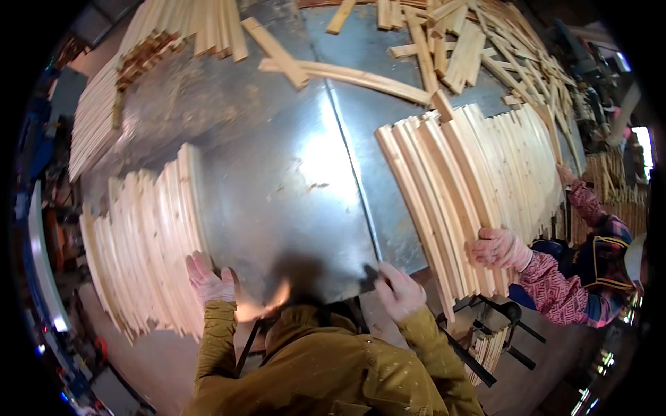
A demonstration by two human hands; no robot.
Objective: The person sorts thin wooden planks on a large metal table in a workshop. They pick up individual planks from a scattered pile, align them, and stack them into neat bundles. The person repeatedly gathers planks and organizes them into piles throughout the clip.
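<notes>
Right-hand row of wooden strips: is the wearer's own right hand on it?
No, the right hand is apart from the row of wooden strips, on which a co-worker's hand rests instead.

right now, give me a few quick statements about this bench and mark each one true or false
1. The left hand is at the right edge of the near-left row of wooden strips. True.
2. The right hand rests on that same row. False: it is by the near edge of the metal table.
3. A co-worker's hand is on the right row of strips. True.
4. The wearer's sleeves are bright blue. False: they are mustard brown.
5. Jumbled strips lie at the table's far right. True.
</notes>
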